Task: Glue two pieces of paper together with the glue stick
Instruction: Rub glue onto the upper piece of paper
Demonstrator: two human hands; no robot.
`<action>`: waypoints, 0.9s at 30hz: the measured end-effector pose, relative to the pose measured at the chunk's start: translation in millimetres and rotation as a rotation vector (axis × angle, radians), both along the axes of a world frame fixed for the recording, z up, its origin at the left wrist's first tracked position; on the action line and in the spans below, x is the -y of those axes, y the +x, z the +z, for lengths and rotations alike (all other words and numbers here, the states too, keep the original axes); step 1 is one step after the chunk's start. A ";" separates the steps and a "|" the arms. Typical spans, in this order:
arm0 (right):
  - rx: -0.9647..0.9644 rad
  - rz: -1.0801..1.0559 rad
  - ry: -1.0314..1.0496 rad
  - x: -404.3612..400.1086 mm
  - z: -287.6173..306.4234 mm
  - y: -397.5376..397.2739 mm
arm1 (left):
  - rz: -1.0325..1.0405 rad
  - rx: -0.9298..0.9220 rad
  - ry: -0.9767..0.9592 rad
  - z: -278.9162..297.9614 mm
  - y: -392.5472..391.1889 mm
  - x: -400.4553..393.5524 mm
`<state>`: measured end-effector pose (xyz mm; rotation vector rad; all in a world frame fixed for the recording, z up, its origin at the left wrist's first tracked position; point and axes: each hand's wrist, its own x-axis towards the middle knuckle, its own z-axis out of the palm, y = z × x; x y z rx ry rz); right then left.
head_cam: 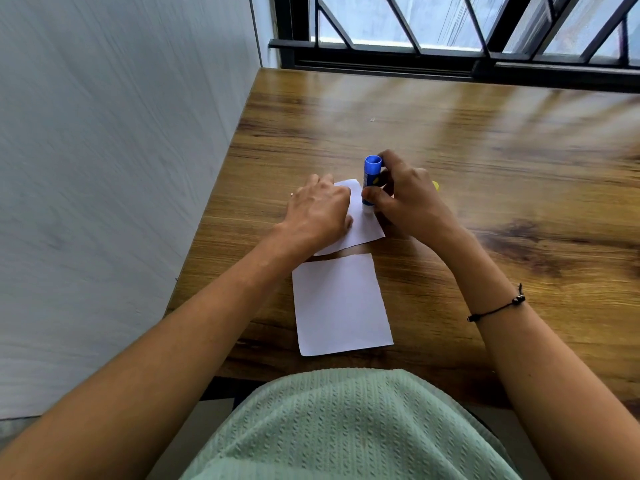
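Observation:
Two white paper pieces lie on the wooden table. The far piece is pinned under my left hand, which lies flat on its left part. My right hand grips a blue glue stick, held upright with its lower tip touching the far piece near its right side. The near piece lies free just in front of it, closer to my body. A bit of yellow shows behind my right hand; what it is I cannot tell.
A grey wall runs along the table's left edge. A window with black bars stands behind the far edge. A black cord bracelet sits on my right wrist.

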<state>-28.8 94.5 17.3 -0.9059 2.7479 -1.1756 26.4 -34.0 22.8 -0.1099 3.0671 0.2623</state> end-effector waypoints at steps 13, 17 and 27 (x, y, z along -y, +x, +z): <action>0.014 0.034 0.019 -22.7 1.6 22.0 | -0.023 -0.059 -0.028 -6.2 -3.7 0.1; 0.020 0.017 0.007 -31.3 0.7 26.7 | -0.025 -0.058 -0.034 -6.6 -8.5 1.4; 0.021 -0.083 -0.103 -33.3 10.0 25.1 | -0.032 -0.123 -0.316 -3.6 -20.4 2.3</action>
